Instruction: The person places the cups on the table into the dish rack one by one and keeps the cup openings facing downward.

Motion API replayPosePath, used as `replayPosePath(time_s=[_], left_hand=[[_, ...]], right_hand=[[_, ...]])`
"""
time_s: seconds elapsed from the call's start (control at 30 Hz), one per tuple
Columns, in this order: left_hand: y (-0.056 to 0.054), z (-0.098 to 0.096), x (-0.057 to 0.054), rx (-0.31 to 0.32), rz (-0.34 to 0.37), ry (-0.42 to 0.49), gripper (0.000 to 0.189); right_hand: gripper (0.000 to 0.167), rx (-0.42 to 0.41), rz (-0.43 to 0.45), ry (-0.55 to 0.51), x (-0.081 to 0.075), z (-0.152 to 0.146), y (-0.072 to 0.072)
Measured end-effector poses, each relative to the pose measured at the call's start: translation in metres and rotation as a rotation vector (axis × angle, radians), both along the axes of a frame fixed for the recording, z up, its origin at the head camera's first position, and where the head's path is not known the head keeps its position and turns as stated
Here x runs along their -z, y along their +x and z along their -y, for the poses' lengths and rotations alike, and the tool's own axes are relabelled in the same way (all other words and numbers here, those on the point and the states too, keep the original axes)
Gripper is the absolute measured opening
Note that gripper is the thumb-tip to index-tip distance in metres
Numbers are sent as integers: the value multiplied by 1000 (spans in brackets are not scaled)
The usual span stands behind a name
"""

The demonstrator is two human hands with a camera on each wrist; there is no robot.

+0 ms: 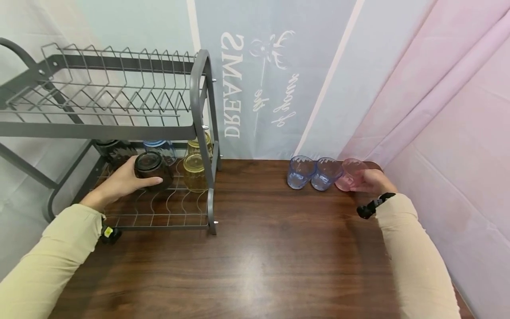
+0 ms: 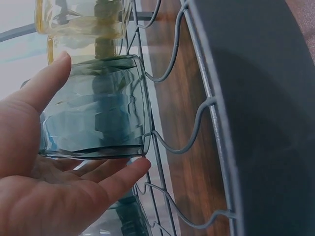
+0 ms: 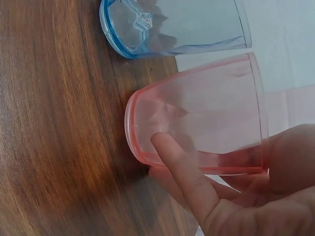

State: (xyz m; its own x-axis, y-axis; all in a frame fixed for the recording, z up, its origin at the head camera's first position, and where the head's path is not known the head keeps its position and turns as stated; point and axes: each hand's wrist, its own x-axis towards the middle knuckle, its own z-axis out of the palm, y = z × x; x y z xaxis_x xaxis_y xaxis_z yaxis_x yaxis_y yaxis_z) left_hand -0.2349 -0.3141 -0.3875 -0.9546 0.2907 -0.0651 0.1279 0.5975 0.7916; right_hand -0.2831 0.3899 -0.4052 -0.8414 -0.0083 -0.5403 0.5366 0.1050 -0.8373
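On the lower shelf of the rack, my left hand (image 1: 121,179) holds a dark tinted glass (image 1: 150,170) that stands upside down. In the left wrist view its rim end (image 2: 140,110) is right at the shelf wires, with the thumb on one side and the fingers on the other. At the far right of the table, my right hand (image 1: 373,180) grips a pink glass (image 3: 197,118), which stands upright. One finger lies along its side and the others are partly behind it. Two blue glasses (image 1: 299,173) (image 1: 326,174) stand upright in a row to its left.
A grey two-tier dish rack (image 1: 199,97) stands at the left, its upper wire tier above my left hand. Around the dark glass are yellow glasses (image 1: 195,173), a blue glass (image 1: 163,148) and another dark glass (image 1: 115,153). A printed curtain (image 1: 263,102) hangs behind the wooden table (image 1: 255,248).
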Motion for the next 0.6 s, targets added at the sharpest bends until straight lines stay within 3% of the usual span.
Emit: replayPosePath(time_s=[0.17, 0.4, 0.6], left_hand=[[-1, -2, -2, -15, 3, -17, 87], [-3, -4, -4, -30, 10, -50, 94], [-3, -4, -1, -29, 26, -22, 93]], right_hand=[[56, 0, 17, 2, 0, -3, 4], [55, 22, 24, -8, 2, -4, 7], [57, 18, 9, -9, 2, -3, 8]])
